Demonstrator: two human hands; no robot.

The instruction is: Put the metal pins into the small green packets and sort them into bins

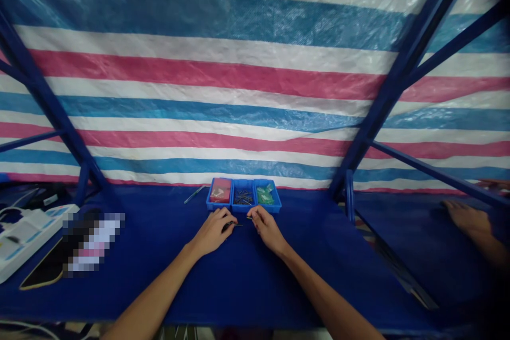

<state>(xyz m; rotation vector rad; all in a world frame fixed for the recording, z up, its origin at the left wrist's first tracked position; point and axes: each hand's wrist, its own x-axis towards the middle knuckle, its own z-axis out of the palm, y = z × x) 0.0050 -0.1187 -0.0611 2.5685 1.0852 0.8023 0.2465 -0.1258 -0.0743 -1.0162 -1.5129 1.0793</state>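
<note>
My left hand [215,231] is closed around a small dark piece [228,226] with a thin pointed end sticking out to the right. Across a narrow gap, my right hand [268,228] pinches a tiny thin piece [249,217] between thumb and fingertips; its kind is too small to make out. Just beyond both hands stand three joined blue bins. The left bin holds a pink block [220,190], the middle one many thin dark metal pieces [243,197], and the right one green pieces in clear plastic [265,195].
A blue table [239,287] lies under my arms. A slim pen-like tool [194,194] rests left of the bins. At far left are a white power strip [35,239] and a dark phone-like slab [51,263]. Blue frame posts [382,106] flank a striped sheet. Another person's hand [468,218] is at right.
</note>
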